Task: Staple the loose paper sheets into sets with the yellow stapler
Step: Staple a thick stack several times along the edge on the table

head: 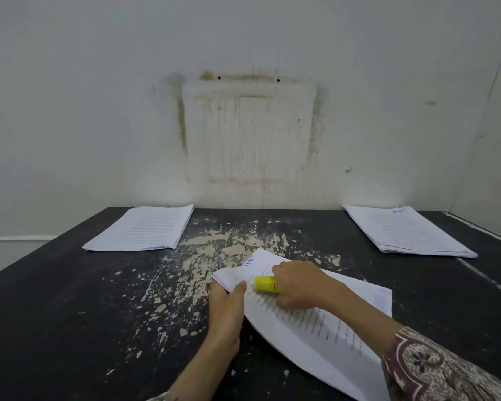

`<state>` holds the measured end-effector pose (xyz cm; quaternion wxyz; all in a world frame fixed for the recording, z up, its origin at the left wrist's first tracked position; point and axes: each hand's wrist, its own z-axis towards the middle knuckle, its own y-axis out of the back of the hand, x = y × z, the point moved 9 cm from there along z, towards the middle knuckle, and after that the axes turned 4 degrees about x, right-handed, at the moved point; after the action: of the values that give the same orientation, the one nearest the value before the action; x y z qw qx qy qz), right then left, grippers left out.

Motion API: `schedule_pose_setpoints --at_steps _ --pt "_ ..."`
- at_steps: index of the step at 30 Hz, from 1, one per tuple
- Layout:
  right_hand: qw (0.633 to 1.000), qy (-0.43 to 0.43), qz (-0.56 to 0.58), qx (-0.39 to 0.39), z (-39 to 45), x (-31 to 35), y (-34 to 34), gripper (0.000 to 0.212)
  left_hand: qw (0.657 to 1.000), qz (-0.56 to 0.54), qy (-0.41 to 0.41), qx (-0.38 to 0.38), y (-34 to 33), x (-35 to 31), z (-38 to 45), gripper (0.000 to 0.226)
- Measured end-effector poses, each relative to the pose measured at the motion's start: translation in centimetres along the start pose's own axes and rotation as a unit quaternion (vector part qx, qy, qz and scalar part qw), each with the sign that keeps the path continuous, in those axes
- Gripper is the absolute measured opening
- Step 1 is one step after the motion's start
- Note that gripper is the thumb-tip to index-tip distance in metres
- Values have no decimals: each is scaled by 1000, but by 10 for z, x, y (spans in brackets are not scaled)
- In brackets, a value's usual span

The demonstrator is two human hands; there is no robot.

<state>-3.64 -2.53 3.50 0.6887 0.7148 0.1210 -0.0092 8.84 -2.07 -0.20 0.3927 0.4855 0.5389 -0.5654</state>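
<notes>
A set of printed white sheets (315, 322) lies slanted on the black table in front of me. My left hand (226, 308) pinches the sheets' left edge near the top corner, thumb on top. My right hand (298, 285) grips the yellow stapler (265, 283), which sits on the sheets close to that corner. The stapler's rear half is hidden inside my palm. Whether its jaws are around the paper I cannot tell.
One stack of printed paper (145, 230) lies at the back left of the worn black table (99, 314), another stack (405, 231) at the back right. A stained white wall (249, 111) rises directly behind the table.
</notes>
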Motion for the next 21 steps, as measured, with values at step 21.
schedule_pose_setpoints --at_steps 21 --pt "814 -179 547 -83 -20 -108 -8 31 992 -62 -109 -4 14 -69 5 32"
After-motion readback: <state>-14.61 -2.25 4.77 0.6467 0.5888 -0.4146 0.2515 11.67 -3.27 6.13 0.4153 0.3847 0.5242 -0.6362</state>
